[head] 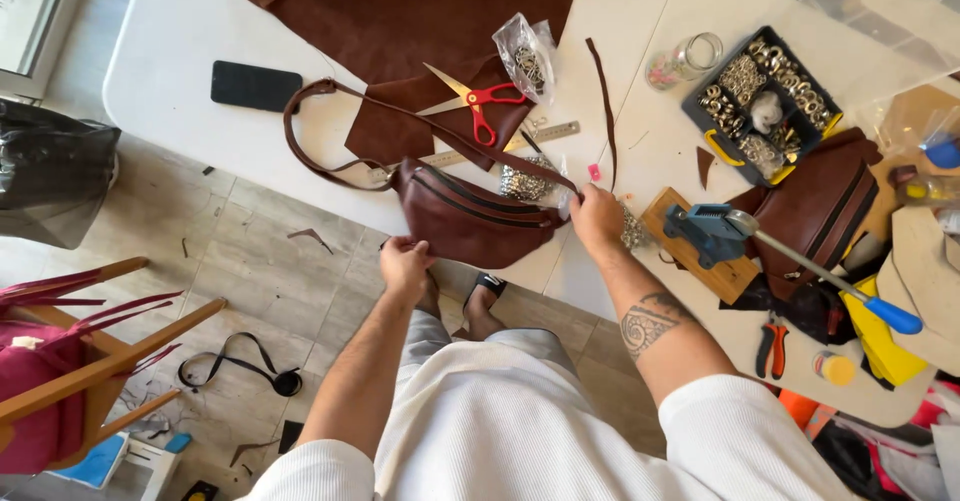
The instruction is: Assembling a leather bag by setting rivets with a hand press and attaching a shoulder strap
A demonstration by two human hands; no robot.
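While it hangs over the table edge, a brown waist bag (pixel 470 223) is held by 2 hands.
Its lower edge is gripped by the left hand (pixel 404 265), its strap end (near red scissors (pixel 478 103)) clenched by the right hand (pixel 597 218).

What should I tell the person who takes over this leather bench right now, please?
Left hand: grips the lower left end of the brown waist bag at the table edge.
Right hand: pinches the bag's right end where the strap joins.
Nearby: red scissors and steel ruler on leather pieces behind the bag; blue press to the right; a second brown bag beside it.
Done: bag body looks assembled, zips closed.
Left: cannot tell from this view.
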